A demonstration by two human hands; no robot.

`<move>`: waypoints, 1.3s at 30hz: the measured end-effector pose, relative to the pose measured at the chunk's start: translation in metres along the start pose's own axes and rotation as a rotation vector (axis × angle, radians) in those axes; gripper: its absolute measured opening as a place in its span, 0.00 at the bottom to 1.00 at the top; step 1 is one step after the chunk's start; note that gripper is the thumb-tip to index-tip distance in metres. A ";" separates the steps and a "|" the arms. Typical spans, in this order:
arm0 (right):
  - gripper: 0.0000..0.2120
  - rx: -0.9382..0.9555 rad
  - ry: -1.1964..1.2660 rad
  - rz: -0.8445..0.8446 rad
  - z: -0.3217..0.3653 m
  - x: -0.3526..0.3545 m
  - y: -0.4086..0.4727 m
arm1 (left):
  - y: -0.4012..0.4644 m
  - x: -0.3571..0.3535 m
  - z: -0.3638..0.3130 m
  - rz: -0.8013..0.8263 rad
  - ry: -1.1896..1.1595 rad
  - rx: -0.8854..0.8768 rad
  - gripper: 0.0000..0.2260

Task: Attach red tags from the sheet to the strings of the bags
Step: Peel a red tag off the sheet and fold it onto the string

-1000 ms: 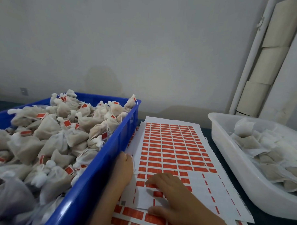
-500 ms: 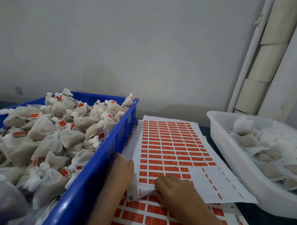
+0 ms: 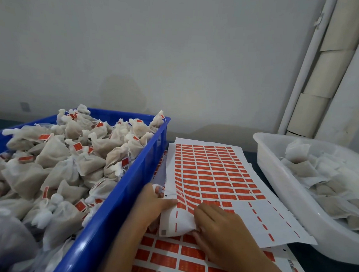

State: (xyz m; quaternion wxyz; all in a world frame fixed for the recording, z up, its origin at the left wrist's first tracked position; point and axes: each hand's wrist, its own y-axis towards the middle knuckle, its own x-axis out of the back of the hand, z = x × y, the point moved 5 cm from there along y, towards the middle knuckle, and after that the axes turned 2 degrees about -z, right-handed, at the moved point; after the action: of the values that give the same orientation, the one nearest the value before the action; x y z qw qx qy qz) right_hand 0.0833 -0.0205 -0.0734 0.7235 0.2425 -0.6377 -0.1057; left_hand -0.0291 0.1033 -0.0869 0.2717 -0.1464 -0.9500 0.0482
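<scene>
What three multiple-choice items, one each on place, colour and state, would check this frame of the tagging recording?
1. Where do the bags with red tags lie?
A. the blue crate
B. the white tub
C. on the sheet

2. What colour is the container at right?
A. blue
B. white
C. red

3. How is the top sheet's near corner?
A. flat
B. torn off
C. lifted and curled

Key:
1 A: the tagged bags fill the blue crate.
2 B: the white tub holds bags with no tags visible.
3 C: the left hand and right hand grip the top sheet, its corner raised.
</scene>
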 end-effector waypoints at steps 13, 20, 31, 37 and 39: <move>0.09 -0.380 0.240 -0.113 -0.002 -0.020 0.027 | -0.005 -0.004 -0.003 0.012 -0.006 -0.068 0.11; 0.12 -0.349 0.172 -0.107 0.003 -0.028 0.027 | 0.001 -0.009 -0.001 -0.017 -0.034 -0.079 0.13; 0.04 -0.568 0.366 -0.146 -0.009 -0.029 0.023 | -0.001 -0.006 -0.004 -0.025 0.034 -0.106 0.13; 0.10 -0.438 0.257 -0.113 0.007 -0.030 0.022 | 0.000 -0.007 -0.002 -0.017 0.020 -0.129 0.16; 0.11 -0.404 0.208 -0.129 0.009 -0.030 0.023 | -0.001 -0.008 -0.002 -0.010 0.014 -0.113 0.13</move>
State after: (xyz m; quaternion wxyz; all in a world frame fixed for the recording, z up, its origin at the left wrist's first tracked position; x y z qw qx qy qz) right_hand 0.0656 0.0112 -0.0879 0.8109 0.1424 -0.5086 -0.2518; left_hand -0.0220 0.0997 -0.0885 0.2698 -0.1571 -0.9500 -0.0079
